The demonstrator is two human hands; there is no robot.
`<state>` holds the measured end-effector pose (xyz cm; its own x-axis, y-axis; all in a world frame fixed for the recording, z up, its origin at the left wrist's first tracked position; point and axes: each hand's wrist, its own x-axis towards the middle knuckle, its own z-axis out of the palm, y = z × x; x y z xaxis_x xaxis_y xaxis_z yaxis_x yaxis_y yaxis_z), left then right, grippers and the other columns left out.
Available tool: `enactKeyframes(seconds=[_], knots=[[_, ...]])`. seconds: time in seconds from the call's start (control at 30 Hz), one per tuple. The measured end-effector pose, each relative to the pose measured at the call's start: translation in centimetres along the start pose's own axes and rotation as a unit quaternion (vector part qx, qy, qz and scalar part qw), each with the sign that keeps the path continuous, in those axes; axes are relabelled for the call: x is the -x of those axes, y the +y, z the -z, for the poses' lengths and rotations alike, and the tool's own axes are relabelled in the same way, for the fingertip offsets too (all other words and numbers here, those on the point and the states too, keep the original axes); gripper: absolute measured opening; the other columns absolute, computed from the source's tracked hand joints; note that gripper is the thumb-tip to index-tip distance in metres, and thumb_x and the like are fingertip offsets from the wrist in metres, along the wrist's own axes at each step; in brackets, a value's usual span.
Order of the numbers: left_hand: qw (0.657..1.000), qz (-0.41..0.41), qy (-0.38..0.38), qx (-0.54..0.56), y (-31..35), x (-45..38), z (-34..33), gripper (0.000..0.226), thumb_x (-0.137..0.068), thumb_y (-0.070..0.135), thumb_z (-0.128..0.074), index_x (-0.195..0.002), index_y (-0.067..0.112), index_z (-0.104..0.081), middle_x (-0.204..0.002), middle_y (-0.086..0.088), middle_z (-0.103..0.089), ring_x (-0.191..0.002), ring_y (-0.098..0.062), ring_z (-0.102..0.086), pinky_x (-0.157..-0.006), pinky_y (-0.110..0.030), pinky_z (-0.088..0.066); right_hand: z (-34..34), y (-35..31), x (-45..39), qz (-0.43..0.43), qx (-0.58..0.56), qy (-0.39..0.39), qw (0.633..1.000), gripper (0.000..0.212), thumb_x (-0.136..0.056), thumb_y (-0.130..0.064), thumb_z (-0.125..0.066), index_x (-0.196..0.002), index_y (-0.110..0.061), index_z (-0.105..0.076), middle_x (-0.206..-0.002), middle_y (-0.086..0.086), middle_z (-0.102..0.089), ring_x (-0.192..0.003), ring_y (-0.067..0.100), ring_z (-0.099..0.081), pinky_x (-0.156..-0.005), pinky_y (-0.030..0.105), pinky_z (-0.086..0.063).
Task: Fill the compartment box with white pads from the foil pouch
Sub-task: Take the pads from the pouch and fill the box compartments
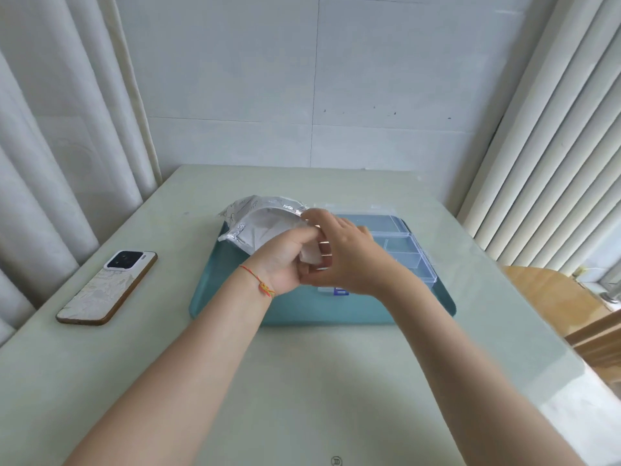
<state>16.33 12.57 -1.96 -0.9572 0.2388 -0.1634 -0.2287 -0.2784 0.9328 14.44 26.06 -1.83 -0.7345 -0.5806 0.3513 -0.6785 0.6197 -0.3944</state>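
**Both hands at the mouth of the foil pouch, over the teal tray**

The pale green glossy table (302, 381) carries all items. The landmark is the teal rectangular tray with rounded corners (295, 307), which lies at the middle of the table.

On the right part of the tray lies the clear plastic compartment box (403, 250). Its dividers show several cells; the visible cells appear to hold nothing, though the hands cover the near-left part of the box. A small blue and white label (339, 291) shows on the tray just below the hands.

The crinkled silver foil pouch (258, 218) sits over the far-left corner of the tray, its mouth open toward the box and its white lining visible.

Well to the left of the tray, a smartphone in a white patterned case with a brown rim (107, 286) lies face down on the table.

Above the middle of the tray the two hands meet. The left hand (285, 260) has its fingers curled round a white pad (311, 254), which lies between the two hands, just beside the pouch mouth. The right hand (342, 253) has its fingertips at the pouch rim; whether they pinch the foil or the pad cannot be told. A thin red string bracelet (258, 280) circles the left wrist.
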Motion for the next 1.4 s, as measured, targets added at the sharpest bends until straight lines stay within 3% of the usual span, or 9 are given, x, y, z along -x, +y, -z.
enactKeyframes(seconds=[0.33, 0.5, 0.6, 0.67, 0.73, 0.9, 1.07, 1.27, 1.4], knots=[[0.999, 0.052, 0.0, 0.016, 0.2, -3.2, -3.3, 0.021, -0.094, 0.008, -0.052, -0.085, 0.027, -0.052, -0.055, 0.009, -0.056, -0.051, -0.004, -0.058, -0.055, -0.019, -0.043, 2.9, 3.2, 0.1, 0.027, -0.058, -0.007, 0.998, 0.088, -0.071, -0.024, -0.08, -0.145, -0.034, -0.033, -0.114, -0.02, -0.049, -0.1, 0.004, -0.045, -0.097, 0.043, -0.043], [0.998, 0.059, 0.002, 0.027, 0.2, -4.8, -3.3, 0.02, -0.07, 0.018, -0.071, -0.079, 0.026, -0.056, -0.071, 0.004, -0.051, -0.065, -0.01, -0.054, -0.058, -0.023, -0.045, 3.5, 4.1, 0.4, 0.03, -0.066, -0.008, 0.997, 0.09, -0.074, -0.019, -0.078, -0.148, -0.033, -0.03, -0.125, -0.009, -0.055, -0.104, 0.01, -0.052, -0.096, 0.041, -0.045], [0.998, 0.068, -0.017, -0.005, 0.3, -5.4, -3.7, 0.017, -0.078, 0.012, -0.069, -0.08, 0.023, -0.056, -0.072, 0.005, -0.05, -0.066, -0.01, -0.051, -0.055, -0.021, -0.045, 4.5, 4.7, 0.8, 0.013, -0.111, -0.031, 0.993, 0.09, -0.076, -0.021, -0.079, -0.147, -0.037, -0.028, -0.129, -0.009, -0.052, -0.108, 0.012, -0.054, -0.091, 0.024, -0.047], [0.996, 0.06, -0.01, -0.058, 0.3, -5.4, -4.0, 0.014, -0.086, 0.011, -0.065, -0.082, 0.022, -0.058, -0.066, 0.006, -0.051, -0.055, -0.008, -0.048, -0.049, -0.019, -0.041, 5.8, 5.3, 1.0, -0.027, -0.19, -0.037, 0.981, 0.076, -0.082, -0.021, -0.075, -0.144, -0.036, -0.035, -0.134, -0.012, -0.05, -0.12, 0.004, -0.05, -0.088, 0.013, -0.043], [0.996, 0.033, -0.009, -0.086, 0.1, -5.5, -3.9, 0.022, -0.078, 0.015, -0.072, -0.095, 0.02, -0.059, -0.065, 0.006, -0.051, -0.051, -0.007, -0.047, -0.046, -0.019, -0.035, 6.6, 6.0, 0.9, -0.078, -0.246, -0.005, 0.966, 0.045, -0.088, -0.017, -0.066, -0.128, -0.032, -0.055, -0.129, -0.014, -0.056, -0.121, 0.0, -0.051, -0.094, 0.02, -0.044], [0.984, -0.004, -0.062, -0.17, -0.4, -6.1, -3.9, 0.048, -0.075, 0.012, -0.069, -0.121, 0.001, -0.06, -0.072, 0.002, -0.048, -0.057, -0.008, -0.044, -0.05, -0.018, -0.032, 6.2, 7.4, 0.6, -0.169, -0.25, -0.008, 0.953, 0.015, -0.09, -0.018, -0.062, -0.1, -0.026, -0.07, -0.108, -0.009, -0.068, -0.093, -0.002, -0.061, -0.075, 0.014, -0.044], [0.977, -0.001, -0.108, -0.184, -0.4, -5.9, -4.2, 0.012, -0.073, 0.01, -0.072, -0.077, 0.02, -0.069, -0.086, -0.005, -0.054, -0.062, -0.01, -0.05, -0.056, -0.017, -0.039, 5.8, 8.3, 0.4, -0.21, -0.272, -0.022, 0.939, 0.008, -0.084, -0.021, -0.072, -0.092, -0.023, -0.072, -0.097, -0.005, -0.073, -0.09, 0.01, -0.067, -0.083, 0.024, -0.05], [0.972, -0.039, 0.11, -0.203, 0.8, -6.3, -4.0, 0.021, -0.092, -0.002, -0.055, -0.112, 0.005, -0.057, -0.091, -0.016, -0.064, -0.066, -0.022, -0.066, -0.065, -0.03, -0.058, 6.1, 10.2, -0.9, -0.272, -0.312, 0.193, 0.89, 0.003, -0.084, -0.016, -0.065, -0.083, -0.018, -0.063, -0.084, 0.004, -0.071, -0.078, 0.021, -0.071, -0.069, 0.035, -0.052], [0.904, -0.148, 0.227, -0.33, 0.3, -6.9, -3.9, 0.025, -0.085, 0.011, -0.04, -0.099, 0.015, -0.06, -0.089, -0.009, -0.066, -0.071, -0.021, -0.065, -0.066, -0.032, -0.058, 5.4, 12.1, -1.4, -0.317, -0.238, 0.155, 0.905, 0.006, -0.088, -0.014, -0.062, -0.093, -0.013, -0.065, -0.08, 0.005, -0.069, -0.056, 0.013, -0.064, -0.043, 0.015, -0.04]])
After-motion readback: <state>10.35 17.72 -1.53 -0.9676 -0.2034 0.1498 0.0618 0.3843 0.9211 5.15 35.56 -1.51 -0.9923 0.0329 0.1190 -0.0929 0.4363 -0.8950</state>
